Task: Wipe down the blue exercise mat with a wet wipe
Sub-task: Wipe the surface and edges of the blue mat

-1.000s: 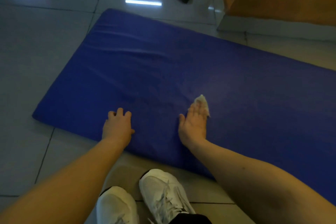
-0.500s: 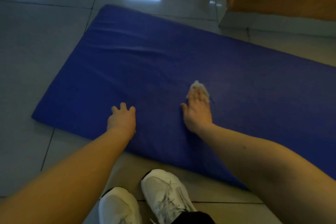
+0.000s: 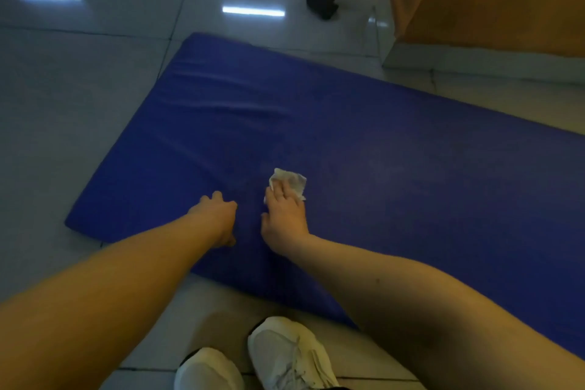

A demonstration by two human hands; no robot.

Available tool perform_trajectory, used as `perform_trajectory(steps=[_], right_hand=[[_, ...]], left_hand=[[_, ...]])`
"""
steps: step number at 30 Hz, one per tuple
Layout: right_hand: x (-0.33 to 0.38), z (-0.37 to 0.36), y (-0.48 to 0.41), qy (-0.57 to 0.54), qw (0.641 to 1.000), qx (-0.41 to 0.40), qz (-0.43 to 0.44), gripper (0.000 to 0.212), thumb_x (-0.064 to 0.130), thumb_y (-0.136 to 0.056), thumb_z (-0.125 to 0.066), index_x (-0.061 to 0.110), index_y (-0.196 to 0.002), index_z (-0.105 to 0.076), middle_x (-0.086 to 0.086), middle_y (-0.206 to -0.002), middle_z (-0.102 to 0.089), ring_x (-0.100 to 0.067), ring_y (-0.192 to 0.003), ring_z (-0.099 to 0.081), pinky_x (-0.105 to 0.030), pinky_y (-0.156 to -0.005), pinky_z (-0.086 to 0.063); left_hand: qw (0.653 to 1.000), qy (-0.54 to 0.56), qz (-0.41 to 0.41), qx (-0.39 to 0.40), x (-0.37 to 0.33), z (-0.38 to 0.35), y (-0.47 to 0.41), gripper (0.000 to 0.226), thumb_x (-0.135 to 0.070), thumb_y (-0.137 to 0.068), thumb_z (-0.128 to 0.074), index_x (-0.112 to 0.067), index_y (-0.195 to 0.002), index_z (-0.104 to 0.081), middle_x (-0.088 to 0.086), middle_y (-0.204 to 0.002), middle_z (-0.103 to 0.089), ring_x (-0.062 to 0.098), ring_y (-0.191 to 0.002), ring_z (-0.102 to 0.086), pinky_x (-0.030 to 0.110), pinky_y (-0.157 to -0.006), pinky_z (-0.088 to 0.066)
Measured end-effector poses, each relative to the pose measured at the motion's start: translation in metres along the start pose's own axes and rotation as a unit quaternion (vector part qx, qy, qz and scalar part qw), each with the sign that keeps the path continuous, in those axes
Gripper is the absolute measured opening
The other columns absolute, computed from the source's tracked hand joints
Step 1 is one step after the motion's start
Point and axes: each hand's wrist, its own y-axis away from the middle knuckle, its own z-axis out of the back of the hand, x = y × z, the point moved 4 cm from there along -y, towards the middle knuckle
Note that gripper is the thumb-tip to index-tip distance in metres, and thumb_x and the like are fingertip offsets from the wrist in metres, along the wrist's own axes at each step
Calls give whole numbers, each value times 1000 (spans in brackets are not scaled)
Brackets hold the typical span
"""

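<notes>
Head view looks down on a blue mat (image 3: 411, 168) lying flat on a pale tiled floor (image 3: 79, 104), its near-left end closest to the person's white shoes (image 3: 285, 355). The right hand (image 3: 285, 215) lies palm down on the mat with its fingers (image 3: 280, 195) stretched flat over a crumpled white wet wipe (image 3: 289, 182), pressing it to the surface rather than pinching it. The left hand (image 3: 215, 218) rests on the mat just beside it, fingers loosely bent with their tips down, gripping nothing that I can see. Soft creases run across the cover beyond the left hand. The main risk, I think, is the wipe slipping out from under the flat fingers on a fast stroke, since nothing clamps it; it is also bunched small, so each pass would cover a narrow strip and patches could be missed. Pushing hard toward the creases could ruck the cover further, and the mat might slide on the glossy tiles if the bracing hand lifts. Most of the mat to the right looks unwiped, though I cannot judge dampness in this light.
</notes>
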Motion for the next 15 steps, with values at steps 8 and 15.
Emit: perform_trajectory(steps=[8,15], right_hand=[[12,76,2,-428,900,-29,-81,28,-7,-88,-46,7,-94,-70,-8,-93,-71,-26,-92,-68,-40,-66,-59],[17,122,18,-373,916,-66,-131,17,23,-94,-65,12,-102,-54,0,-98,-59,-18,-87,-60,-24,-57,-44]], left_hand=[[922,375,-78,-56,13,55,17,91,-36,-82,-80,-24,-156,-29,3,-153,-42,24,-131,-51,41,-105,-48],[885,414,-62,-204,0,98,72,8,-25,-91,-67,-17,-92,-68,4,-92,-69,23,-90,-68,37,-80,-59]])
